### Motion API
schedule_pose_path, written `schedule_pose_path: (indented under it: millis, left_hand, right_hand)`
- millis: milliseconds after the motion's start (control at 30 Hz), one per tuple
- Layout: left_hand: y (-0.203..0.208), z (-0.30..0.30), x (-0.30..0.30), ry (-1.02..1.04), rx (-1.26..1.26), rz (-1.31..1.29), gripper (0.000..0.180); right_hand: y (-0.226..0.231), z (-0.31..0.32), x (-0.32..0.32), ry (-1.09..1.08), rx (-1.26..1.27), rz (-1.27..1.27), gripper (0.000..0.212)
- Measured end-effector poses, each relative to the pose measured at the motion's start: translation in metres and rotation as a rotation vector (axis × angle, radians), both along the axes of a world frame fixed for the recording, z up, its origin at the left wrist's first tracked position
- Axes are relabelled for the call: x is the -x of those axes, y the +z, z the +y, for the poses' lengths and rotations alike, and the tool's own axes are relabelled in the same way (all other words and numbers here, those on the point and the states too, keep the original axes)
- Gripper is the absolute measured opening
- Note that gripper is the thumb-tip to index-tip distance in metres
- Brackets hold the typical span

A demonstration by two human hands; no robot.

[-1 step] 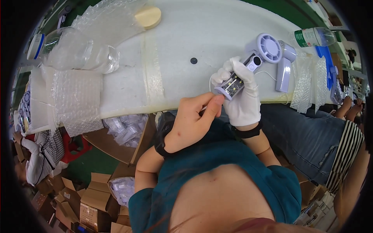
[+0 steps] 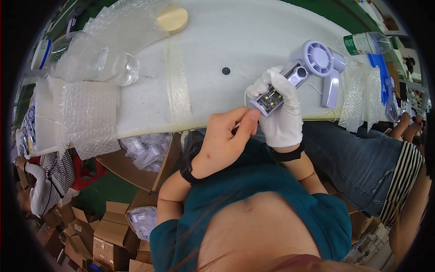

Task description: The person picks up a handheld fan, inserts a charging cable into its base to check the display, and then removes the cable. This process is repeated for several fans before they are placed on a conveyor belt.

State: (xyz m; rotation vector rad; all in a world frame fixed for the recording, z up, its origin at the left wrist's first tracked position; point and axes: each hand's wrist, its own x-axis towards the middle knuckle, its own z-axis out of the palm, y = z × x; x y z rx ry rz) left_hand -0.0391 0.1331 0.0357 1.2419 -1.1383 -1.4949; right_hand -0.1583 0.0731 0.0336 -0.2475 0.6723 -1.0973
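Note:
In my gloved right hand (image 2: 281, 109) is a lilac handheld fan (image 2: 317, 58), its round head to the upper right. The fan's handle is uncovered, showing a circuit board (image 2: 270, 99) with small lit yellow-white spots. My bare left hand (image 2: 229, 140) is closed at the handle's bottom end, thumb and finger pressed together there; what lies between them is hidden. A thin white cord (image 2: 245, 95) curves beside the gloved fingers. Behind the held fan, a second lilac fan (image 2: 331, 88) lies on the white table (image 2: 213, 41).
A small black disc (image 2: 226, 71) lies mid-table. Left are a large clear bottle (image 2: 86, 59), bubble wrap (image 2: 90, 113) and a cream round block (image 2: 174, 20). A labelled bottle (image 2: 367, 43) lies far right. Cardboard boxes (image 2: 111, 231) stand below; a person in jeans (image 2: 349, 158) is at right.
The fan has tilted a little in my right hand; its head has shifted slightly right and down, overlapping the second fan more. My left hand stays at the handle's end.

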Motion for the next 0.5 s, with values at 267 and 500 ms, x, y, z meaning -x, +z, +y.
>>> schedule_pose_path:
  millis: [267, 500]
  left_hand:
    - [-0.008, -0.006, 0.008, 0.073, 0.116, -0.050, 0.034]
    - [-0.008, -0.006, 0.004, 0.053, 0.174, -0.119, 0.032]
  right_hand:
    - [0.002, 0.007, -0.012, -0.192, 0.288, 0.283, 0.025]
    - [0.003, 0.007, -0.016, -0.135, 0.322, 0.239, 0.028]
